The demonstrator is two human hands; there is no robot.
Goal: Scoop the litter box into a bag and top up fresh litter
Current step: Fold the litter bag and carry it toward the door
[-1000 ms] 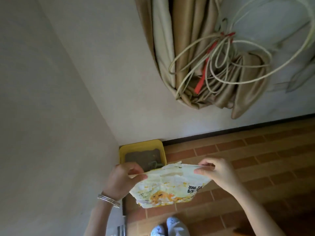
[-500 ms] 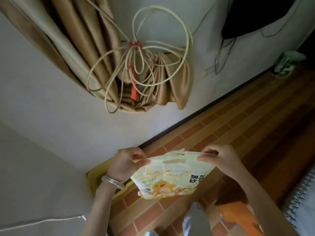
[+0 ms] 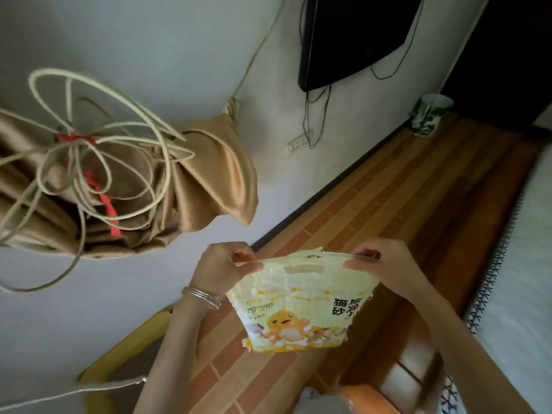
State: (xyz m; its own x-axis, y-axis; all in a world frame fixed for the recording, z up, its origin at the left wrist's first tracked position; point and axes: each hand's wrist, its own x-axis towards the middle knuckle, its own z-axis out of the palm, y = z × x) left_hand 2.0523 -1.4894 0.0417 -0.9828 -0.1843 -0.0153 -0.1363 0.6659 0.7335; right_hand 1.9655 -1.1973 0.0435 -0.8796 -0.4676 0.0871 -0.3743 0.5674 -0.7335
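Brick floor (image 3: pixel 373 204), white wall (image 3: pixel 179 40) — litter bag (image 3: pixel 298 303)

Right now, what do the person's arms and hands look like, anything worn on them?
Both forearms are bare, no sleeves or gloves in view. The left hand has thin silver bangles stacked at its wrist; the right hand shows no jewellery.

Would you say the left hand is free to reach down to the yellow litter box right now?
Probably not yet: the left hand pinches the litter bag by its top edge. The litter box lies just below its forearm, nothing between.
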